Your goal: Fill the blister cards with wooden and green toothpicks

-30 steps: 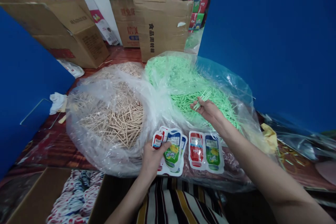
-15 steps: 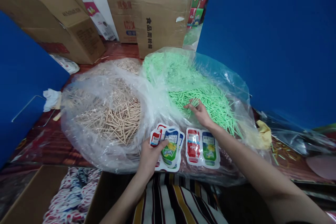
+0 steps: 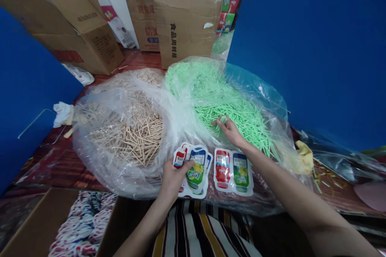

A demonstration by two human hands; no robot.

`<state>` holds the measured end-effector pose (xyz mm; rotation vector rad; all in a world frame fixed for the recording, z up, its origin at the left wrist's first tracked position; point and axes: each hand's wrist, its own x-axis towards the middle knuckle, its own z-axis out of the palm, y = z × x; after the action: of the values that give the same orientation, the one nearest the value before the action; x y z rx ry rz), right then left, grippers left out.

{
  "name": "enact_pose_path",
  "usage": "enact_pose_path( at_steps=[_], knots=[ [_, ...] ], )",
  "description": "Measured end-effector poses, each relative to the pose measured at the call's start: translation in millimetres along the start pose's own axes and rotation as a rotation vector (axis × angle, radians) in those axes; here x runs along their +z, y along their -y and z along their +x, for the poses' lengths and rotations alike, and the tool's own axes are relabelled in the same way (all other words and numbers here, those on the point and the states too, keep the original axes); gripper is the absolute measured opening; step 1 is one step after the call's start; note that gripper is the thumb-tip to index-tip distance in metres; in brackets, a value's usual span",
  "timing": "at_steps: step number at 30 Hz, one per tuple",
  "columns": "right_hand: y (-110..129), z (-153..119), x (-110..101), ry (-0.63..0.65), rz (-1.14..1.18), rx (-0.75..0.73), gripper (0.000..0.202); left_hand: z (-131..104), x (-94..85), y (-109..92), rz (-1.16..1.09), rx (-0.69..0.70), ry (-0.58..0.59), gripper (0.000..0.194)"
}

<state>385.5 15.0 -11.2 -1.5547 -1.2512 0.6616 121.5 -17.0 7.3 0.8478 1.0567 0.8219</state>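
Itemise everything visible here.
handheld packets: several, red, green, blue, front centre
twin packet: one, red, green, blue, right of those
green sticks: uncounted, green, right bag
tan sticks: uncounted, tan, left bag
plastic bags: apparently two, clear, centre
table: one, maroon, under bags
cardboard boxes: several, brown, back and front left
boxed bundles: many, red, white, blue, front left
printed packs: several, red and green, far back
crumpled items: two, white left, yellow right
panels: two, blue, both sides
striped garment: one, multicoloured, bottom
left hand: one, bare, on handheld packets
right hand: one, bare, holding green sticks
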Motion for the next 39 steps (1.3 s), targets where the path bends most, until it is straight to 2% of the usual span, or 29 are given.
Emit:
enact_pose_path(
  at_steps=[3,6,8,10,14,18,23,29,32,35,39],
  knots=[
    [12,-1,2,-0.048,0.037,0.031,0.042,2,-0.1,-4,0.044,0.025,-0.024,0.034],
    [41,-8,12,-0.077,0.348,0.088,0.035,3,0.5,-8,0.073,0.062,-0.018,0.030],
    [68,-16,20,-0.012,0.605,0.073,0.027,3,1.5,-10,0.072,0.070,-0.003,0.028],
    [94,-26,28,0.043,0.734,0.051,0.020,3,2.7,-10,0.060,0.062,0.005,0.027],
    [124,-43,42,0.138,0.737,0.032,0.018,1,5.6,-9,0.014,0.060,0.040,0.027],
    [124,-53,49,0.264,0.658,0.020,0.021,-1,7.5,-11,-0.040,0.064,0.059,0.031],
    [118,-58,51,0.361,0.554,-0.005,0.016,0,5.5,-13,-0.092,0.083,0.057,0.034],
    [116,-63,51,0.495,0.334,0.057,0.029,3,-2.6,-12,0.022,0.111,0.007,0.030],
    [114,-65,44,0.567,0.284,-0.005,0.033,4,-5.6,-10,0.066,0.118,0.009,0.029],
    [107,-53,24,0.519,0.147,-0.090,0.032,5,-8.7,-7,0.082,0.111,-0.028,0.029],
    [75,-20,-13,0.292,-0.283,-0.170,0.022,7,-11.1,-5,0.068,0.087,-0.051,0.030]
  ],
)
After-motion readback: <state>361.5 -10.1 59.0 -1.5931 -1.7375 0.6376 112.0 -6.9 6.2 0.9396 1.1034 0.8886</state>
